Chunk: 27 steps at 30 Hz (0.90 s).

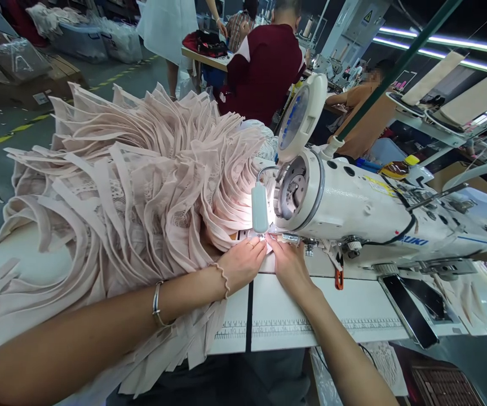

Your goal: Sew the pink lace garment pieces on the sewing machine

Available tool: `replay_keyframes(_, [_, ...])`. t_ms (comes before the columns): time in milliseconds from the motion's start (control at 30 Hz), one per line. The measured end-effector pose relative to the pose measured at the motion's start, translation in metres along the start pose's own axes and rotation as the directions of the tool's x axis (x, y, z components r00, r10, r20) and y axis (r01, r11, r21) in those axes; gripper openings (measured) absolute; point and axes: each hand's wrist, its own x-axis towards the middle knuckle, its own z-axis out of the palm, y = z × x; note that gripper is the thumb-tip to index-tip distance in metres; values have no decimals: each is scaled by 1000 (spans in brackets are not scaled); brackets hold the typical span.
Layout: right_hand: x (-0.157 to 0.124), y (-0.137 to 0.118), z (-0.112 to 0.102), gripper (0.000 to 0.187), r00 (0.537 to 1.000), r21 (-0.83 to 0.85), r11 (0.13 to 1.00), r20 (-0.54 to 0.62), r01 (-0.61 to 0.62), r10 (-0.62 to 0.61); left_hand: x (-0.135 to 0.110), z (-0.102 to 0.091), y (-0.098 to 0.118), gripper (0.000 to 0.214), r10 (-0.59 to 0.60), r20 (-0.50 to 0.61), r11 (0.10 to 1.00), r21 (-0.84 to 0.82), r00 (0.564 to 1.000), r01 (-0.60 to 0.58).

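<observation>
A white sewing machine (345, 197) stands in front of me, its lamp (259, 207) lighting the needle area. Below that light, my left hand (243, 262) and my right hand (289, 264) come close together, fingertips down on a pale pink piece of fabric (270, 246). The fingers of both are pressed together on its edge; the needle itself is hidden. Left of the machine, a big heap of pale pink lace-trimmed fabric pieces (142, 197) covers the table (281, 304), and some of it hangs over the front edge beside my left forearm.
A dark phone (408, 310) lies on the table at the right. Orange-handled snips (339, 276) hang by the machine. A round magnifier or lamp head (302, 118) stands above it. Beyond sits a co-worker in a dark red shirt (269, 67). Boxes and plastic bins (78, 42) fill the back left.
</observation>
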Motion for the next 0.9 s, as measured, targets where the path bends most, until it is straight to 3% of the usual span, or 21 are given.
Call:
replay_keyframes(167, [2,8,11,55,975,219,970,-216,101,-53,0,-10,-15,32,16,14,1000,-4,1000,-15])
replay_keyframes(300, [-2,15,19,48,954,360,923,-299,139,-27,-2,-16,-30,25,53,49,996,-80,997,-49])
replay_keyframes(533, [-5,14,20,52,953,212,960,-276,184,-121,-4,-16,-31,22,21,82,998,-62,996,-16])
replay_keyframes(700, [-8,13,17,49,938,200,959,-320,201,-130,1,-14,-33,29,66,67,996,-57,996,-62])
replay_keyframes(900, [-10,10,13,47,932,195,961,-342,197,-122,0,-11,-33,25,-81,147,993,-68,986,92])
